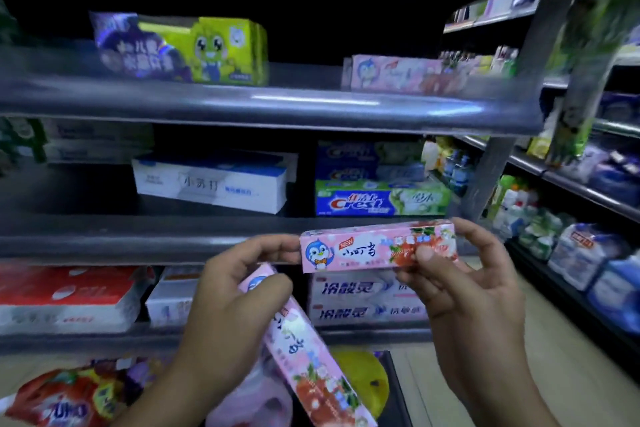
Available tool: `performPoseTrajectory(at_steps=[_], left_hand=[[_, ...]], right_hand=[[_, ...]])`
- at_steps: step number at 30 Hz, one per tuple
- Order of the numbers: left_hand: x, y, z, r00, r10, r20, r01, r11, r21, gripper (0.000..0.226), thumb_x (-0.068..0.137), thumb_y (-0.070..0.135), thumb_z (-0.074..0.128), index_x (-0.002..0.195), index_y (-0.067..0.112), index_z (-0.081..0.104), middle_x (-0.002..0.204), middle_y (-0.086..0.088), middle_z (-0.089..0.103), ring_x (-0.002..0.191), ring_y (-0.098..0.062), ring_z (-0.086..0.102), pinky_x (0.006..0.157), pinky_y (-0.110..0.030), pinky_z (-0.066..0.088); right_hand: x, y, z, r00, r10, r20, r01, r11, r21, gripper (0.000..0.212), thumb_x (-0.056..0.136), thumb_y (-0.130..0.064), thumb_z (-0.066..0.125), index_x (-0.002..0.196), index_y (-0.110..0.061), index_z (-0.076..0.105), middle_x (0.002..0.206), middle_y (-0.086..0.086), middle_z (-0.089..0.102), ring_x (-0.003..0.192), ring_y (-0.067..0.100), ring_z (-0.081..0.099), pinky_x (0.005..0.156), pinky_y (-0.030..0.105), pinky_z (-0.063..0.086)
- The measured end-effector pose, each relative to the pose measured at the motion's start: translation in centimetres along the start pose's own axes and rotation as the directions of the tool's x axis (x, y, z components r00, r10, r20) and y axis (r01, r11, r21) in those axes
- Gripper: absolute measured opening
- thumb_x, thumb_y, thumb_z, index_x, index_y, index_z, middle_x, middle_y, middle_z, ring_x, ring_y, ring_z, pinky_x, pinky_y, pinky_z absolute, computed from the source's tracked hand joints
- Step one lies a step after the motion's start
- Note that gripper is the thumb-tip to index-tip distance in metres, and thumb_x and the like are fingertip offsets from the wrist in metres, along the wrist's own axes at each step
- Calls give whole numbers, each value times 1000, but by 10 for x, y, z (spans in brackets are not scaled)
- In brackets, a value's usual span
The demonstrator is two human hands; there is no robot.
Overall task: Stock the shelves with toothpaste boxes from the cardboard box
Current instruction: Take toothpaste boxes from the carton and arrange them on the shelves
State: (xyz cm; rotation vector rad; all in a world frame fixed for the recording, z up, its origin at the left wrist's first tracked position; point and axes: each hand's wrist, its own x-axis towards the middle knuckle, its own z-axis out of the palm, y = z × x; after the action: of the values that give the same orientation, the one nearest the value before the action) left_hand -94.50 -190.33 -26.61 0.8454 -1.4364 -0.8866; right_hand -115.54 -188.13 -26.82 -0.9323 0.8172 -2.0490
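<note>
A pink toothpaste box [363,248] with a penguin print is held level in front of the middle shelf edge [138,236]. My right hand [464,291] pinches its right end, thumb on the front. My left hand [225,291] touches its left end with its fingertips and also grips a second pink toothpaste box [311,364], which slants down to the right. More pink boxes of the same kind [391,74] lie on the top shelf [277,107] at the right. The cardboard box is not in view.
The middle shelf holds white boxes [211,184] and Crest boxes [381,199]. A green and purple pack [194,50] sits top left. Red and white boxes [65,295] fill the lower shelf. Detergent bags [62,399] lie at the bottom left. Another aisle of bottles [571,246] runs right.
</note>
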Motion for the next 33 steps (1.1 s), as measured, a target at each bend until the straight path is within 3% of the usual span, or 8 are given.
performPoseTrajectory(at_steps=[4, 7, 11, 15, 18, 22, 27, 33], left_hand=[[21, 27, 19, 998, 64, 29, -62, 997, -54, 51, 62, 9, 52, 97, 33, 80, 101, 1, 78, 74, -11, 70, 57, -15, 48], [40, 57, 25, 986, 156, 62, -153, 987, -47, 50, 66, 10, 53, 103, 31, 79, 104, 1, 77, 57, -3, 62, 51, -14, 45], [69, 99, 32, 951, 295, 90, -295, 955, -10, 45, 70, 11, 53, 102, 30, 78, 105, 8, 78, 71, -6, 72, 55, -15, 50], [103, 131, 45, 940, 315, 133, -320, 947, 14, 42, 70, 11, 52, 90, 35, 79, 100, 14, 78, 76, 1, 69, 57, -12, 48], [126, 148, 56, 967, 208, 150, -212, 977, 14, 44, 63, 8, 49, 81, 33, 80, 92, 12, 78, 70, -5, 61, 53, -14, 43], [157, 161, 61, 987, 12, 157, -17, 999, 31, 53, 55, 8, 47, 101, -12, 62, 98, -15, 62, 77, -24, 45, 66, -38, 33], [176, 169, 68, 980, -170, 101, 163, 984, 77, 75, 44, 15, 52, 115, -9, 62, 118, -29, 69, 89, -54, 66, 75, -48, 40], [184, 171, 69, 966, -245, 88, 224, 955, 194, 73, 44, 18, 51, 112, -5, 67, 120, -27, 68, 81, -38, 65, 65, -35, 43]], right_hand=[[21, -27, 0, 991, -129, 37, 130, 991, -37, 34, 68, -15, 80, 96, -31, 69, 88, 20, 77, 75, 29, 76, 66, 31, 61], [41, -56, 6, 963, -268, 24, 266, 938, -223, 37, 63, -30, 85, 97, -30, 71, 98, 12, 78, 86, 29, 77, 70, 34, 62], [79, -97, 23, 873, -480, 89, 469, 776, -422, 25, 75, -16, 87, 97, -20, 75, 88, 1, 78, 80, 20, 73, 71, 29, 59], [121, -133, 44, 849, -489, 201, 514, 670, -535, 18, 78, -18, 86, 93, -21, 76, 83, -3, 77, 78, 15, 74, 67, 26, 60], [154, -145, 53, 865, -449, 224, 480, 609, -632, 18, 76, -21, 89, 88, -19, 76, 78, -2, 75, 76, 13, 73, 72, 37, 62], [191, -150, 60, 894, -392, 217, 422, 573, -703, 27, 72, -20, 93, 72, -28, 67, 67, -9, 71, 64, 3, 68, 74, 42, 63], [227, -148, 62, 924, -331, 193, 352, 532, -770, 31, 65, -26, 96, 73, -21, 67, 75, 1, 74, 72, 19, 73, 75, 44, 63], [239, -138, 61, 959, -206, 193, 270, 465, -843, 38, 57, -25, 100, 74, -13, 68, 76, 7, 73, 71, 24, 67, 76, 45, 61]])
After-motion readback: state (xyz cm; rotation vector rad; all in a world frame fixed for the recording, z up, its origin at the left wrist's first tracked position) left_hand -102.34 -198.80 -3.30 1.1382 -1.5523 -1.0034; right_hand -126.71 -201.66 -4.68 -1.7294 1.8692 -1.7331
